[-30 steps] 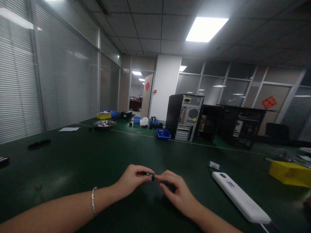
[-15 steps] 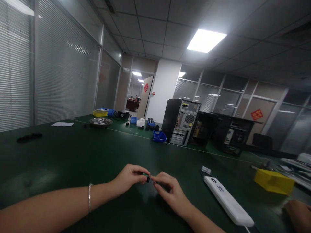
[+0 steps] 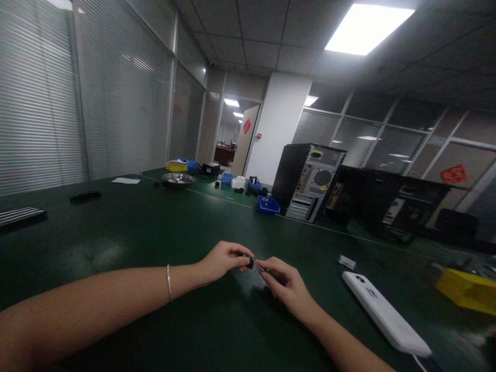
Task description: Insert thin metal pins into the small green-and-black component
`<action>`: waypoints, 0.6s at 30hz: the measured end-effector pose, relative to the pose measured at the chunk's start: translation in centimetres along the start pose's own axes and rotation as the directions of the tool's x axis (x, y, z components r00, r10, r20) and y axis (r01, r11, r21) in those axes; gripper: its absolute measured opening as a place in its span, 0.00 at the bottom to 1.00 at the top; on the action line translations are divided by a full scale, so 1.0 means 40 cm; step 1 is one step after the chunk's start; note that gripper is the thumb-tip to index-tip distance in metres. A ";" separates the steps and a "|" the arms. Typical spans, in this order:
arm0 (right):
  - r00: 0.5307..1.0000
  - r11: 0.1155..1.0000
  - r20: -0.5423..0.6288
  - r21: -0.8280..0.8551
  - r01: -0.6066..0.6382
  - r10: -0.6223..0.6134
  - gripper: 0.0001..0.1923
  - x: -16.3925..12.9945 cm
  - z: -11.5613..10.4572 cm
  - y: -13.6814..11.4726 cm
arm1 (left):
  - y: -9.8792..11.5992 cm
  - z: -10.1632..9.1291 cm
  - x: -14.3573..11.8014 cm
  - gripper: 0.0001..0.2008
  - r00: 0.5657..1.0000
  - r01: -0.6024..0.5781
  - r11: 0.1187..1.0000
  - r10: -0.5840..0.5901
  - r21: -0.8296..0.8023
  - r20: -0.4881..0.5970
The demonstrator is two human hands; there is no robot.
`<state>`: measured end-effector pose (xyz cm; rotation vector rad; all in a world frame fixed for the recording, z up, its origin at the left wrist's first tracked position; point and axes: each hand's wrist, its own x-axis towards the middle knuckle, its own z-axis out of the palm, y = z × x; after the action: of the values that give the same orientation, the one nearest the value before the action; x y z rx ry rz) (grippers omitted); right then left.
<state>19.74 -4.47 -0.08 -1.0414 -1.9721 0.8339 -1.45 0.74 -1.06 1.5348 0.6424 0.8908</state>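
My left hand (image 3: 225,259) and my right hand (image 3: 287,287) meet just above the dark green table (image 3: 127,243). Between their fingertips they pinch a small dark part (image 3: 251,264) with a bit of green on it. Its shape is too small and dim to make out. A thin bracelet (image 3: 169,282) sits on my left wrist. Both forearms reach in from the bottom of the view.
A white power strip (image 3: 383,315) lies to the right of my hands, with a small white tag (image 3: 346,262) beyond it. A yellow bin (image 3: 467,290) stands at far right. Computer towers (image 3: 312,182), a blue bin (image 3: 268,205) and a metal bowl (image 3: 178,179) are farther back.
The camera has swung a little and tilted. My hands stay joined on the small part and have turned it slightly between the fingertips.
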 end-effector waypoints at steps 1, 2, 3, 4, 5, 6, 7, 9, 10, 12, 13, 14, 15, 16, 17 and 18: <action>1.000 1.000 -0.007 -0.002 -0.007 0.007 0.15 -0.001 -0.003 0.001 | 0.004 -0.005 0.001 0.13 1.000 -0.008 0.999 0.007 0.050 0.022; 1.000 1.000 -0.021 -0.006 -0.016 0.016 0.15 -0.001 -0.006 0.004 | 0.009 -0.010 0.002 0.13 0.998 -0.025 0.994 0.018 0.110 0.061; 0.999 1.000 -0.037 -0.010 -0.027 0.026 0.15 -0.002 -0.010 0.008 | 0.015 -0.015 0.002 0.12 0.993 -0.049 0.982 0.029 0.180 0.114; 0.998 0.999 -0.056 -0.015 -0.037 0.036 0.16 -0.003 -0.013 0.012 | 0.021 -0.020 0.002 0.11 0.984 -0.083 0.962 0.038 0.259 0.173; 0.996 0.999 -0.077 -0.018 -0.044 0.043 0.16 -0.004 -0.017 0.016 | 0.029 -0.023 0.000 0.11 0.972 -0.117 0.929 0.034 0.350 0.234; 0.995 0.999 -0.094 -0.021 -0.049 0.046 0.16 -0.005 -0.020 0.021 | 0.037 -0.024 -0.002 0.10 0.956 -0.158 0.880 0.023 0.448 0.293; 0.993 0.999 -0.108 -0.023 -0.048 0.046 0.15 -0.007 -0.022 0.025 | 0.044 -0.024 -0.005 0.09 0.943 -0.217 0.816 0.034 0.535 0.332; 0.992 0.999 -0.125 -0.020 -0.038 0.035 0.15 -0.009 -0.025 0.032 | 0.059 -0.018 -0.011 0.10 0.911 -0.305 0.719 0.029 0.624 0.411; 0.991 0.999 -0.131 -0.018 -0.030 0.027 0.14 -0.011 -0.026 0.033 | 0.064 -0.014 -0.014 0.11 0.908 -0.316 0.692 0.023 0.650 0.418; 0.991 1.000 -0.129 -0.011 -0.021 0.019 0.13 -0.014 -0.028 0.033 | 0.072 -0.004 -0.018 0.12 0.908 -0.313 0.669 0.004 0.674 0.419; 0.992 1.000 -0.121 -0.008 -0.020 0.019 0.13 -0.015 -0.028 0.030 | 0.074 0.001 -0.019 0.12 0.910 -0.304 0.669 -0.006 0.678 0.414; 0.994 1.000 -0.110 -0.003 -0.021 0.021 0.12 -0.016 -0.029 0.027 | 0.074 0.004 -0.019 0.12 0.911 -0.297 0.674 -0.012 0.676 0.413; 0.995 1.000 -0.101 0.001 -0.021 0.021 0.12 -0.017 -0.030 0.022 | 0.074 0.007 -0.019 0.12 0.912 -0.292 0.682 -0.012 0.670 0.410; 0.996 1.000 -0.091 0.007 -0.024 0.024 0.11 -0.017 -0.030 0.018 | 0.073 0.008 -0.017 0.13 0.915 -0.286 0.693 -0.008 0.662 0.403; 0.996 0.999 -0.083 0.014 -0.030 0.031 0.11 -0.017 -0.031 0.014 | 0.072 0.010 -0.016 0.13 0.922 -0.279 0.702 0.005 0.655 0.388; 0.996 0.999 -0.075 0.022 -0.038 0.040 0.10 -0.016 -0.031 0.011 | 0.071 0.010 -0.015 0.14 0.931 -0.270 0.710 0.021 0.651 0.363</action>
<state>21.19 -4.58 0.00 -1.0873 -1.8815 0.8221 -1.68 -0.43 1.63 2.3934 0.6420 0.4822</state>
